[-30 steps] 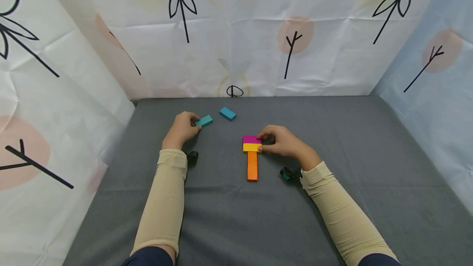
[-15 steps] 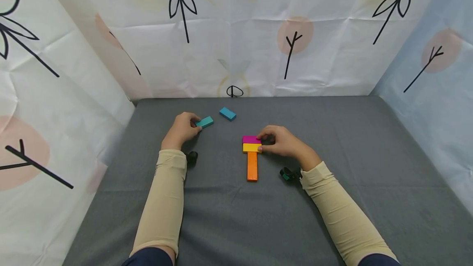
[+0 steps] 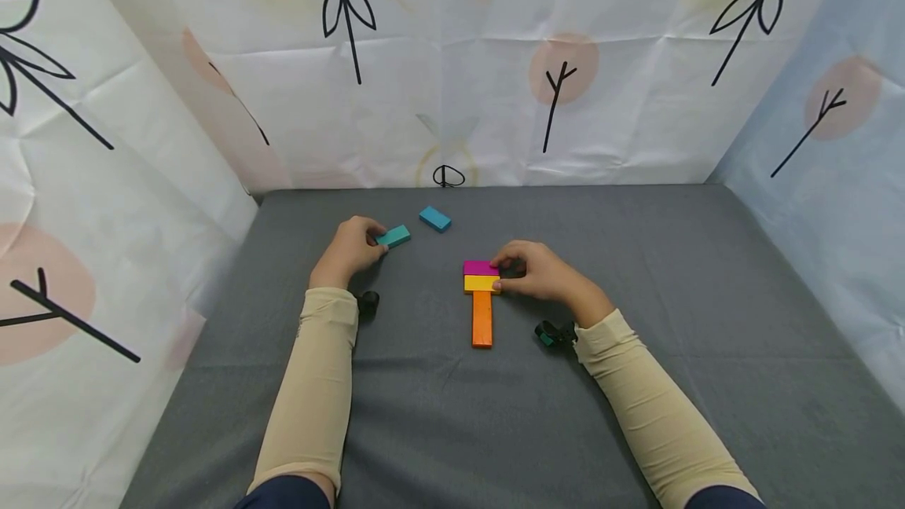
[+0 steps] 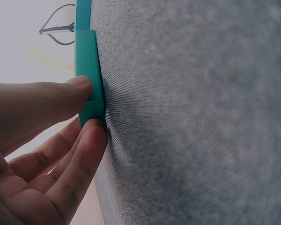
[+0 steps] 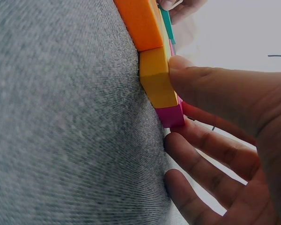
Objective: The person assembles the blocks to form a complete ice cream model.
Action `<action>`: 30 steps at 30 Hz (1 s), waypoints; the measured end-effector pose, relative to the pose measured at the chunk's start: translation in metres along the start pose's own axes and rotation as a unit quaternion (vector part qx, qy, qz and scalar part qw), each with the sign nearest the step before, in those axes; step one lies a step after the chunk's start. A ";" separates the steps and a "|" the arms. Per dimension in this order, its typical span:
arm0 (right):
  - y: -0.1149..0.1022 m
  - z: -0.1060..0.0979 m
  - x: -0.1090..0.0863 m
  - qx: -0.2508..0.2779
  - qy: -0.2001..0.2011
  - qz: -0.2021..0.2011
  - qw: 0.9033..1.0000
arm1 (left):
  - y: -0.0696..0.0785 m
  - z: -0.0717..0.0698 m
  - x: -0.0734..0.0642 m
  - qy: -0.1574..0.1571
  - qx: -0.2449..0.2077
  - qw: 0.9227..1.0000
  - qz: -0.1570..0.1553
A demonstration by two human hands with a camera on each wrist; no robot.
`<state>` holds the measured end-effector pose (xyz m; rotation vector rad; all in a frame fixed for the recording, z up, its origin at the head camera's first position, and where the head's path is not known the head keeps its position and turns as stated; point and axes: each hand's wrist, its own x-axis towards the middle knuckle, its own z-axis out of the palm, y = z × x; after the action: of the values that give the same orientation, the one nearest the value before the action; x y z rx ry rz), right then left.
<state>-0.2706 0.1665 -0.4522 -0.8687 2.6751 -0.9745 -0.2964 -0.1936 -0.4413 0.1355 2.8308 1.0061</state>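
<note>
White fabric backdrop [image 3: 467, 6] with black leaf prints bounds left, far and right sides. Grey cloth-covered worktop [image 3: 438, 415] below. Right hand [image 3: 540, 269] and left hand [image 3: 349, 248] both curled in pinches. Long orange bar [image 3: 482, 320] lies central, far end touching yellow rectangular block [image 3: 481, 283]; magenta rectangular block [image 3: 479, 267] sits against yellow's far side. Right pinches that pair at its right end. Teal rectangular block [image 3: 396, 236] pinched by left at its left end; can't tell if lifted. Blue rectangular block [image 3: 435, 218] loose, farther and right of teal. Block material unclear. My read: step in hand is positioning teal while right steadies the pair; next move calls for a firm pinch, no nudging. No brands, labels or readable writing seen
</note>
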 end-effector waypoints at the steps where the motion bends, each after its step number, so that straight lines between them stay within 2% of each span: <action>1: 0.000 0.000 0.000 0.000 0.000 0.000 1.000 | 0.000 0.000 0.000 0.000 0.000 1.000 0.000; 23: 0.000 0.001 -0.001 0.002 0.002 -0.003 1.000 | 0.006 0.005 0.001 -0.006 0.004 1.000 0.005; 30: 0.001 0.001 0.000 0.001 0.001 -0.003 1.000 | 0.008 0.006 0.001 -0.012 0.003 1.000 0.018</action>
<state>-0.2706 0.1669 -0.4533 -0.8757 2.6750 -0.9801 -0.2957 -0.1842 -0.4411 0.1975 2.8196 0.9950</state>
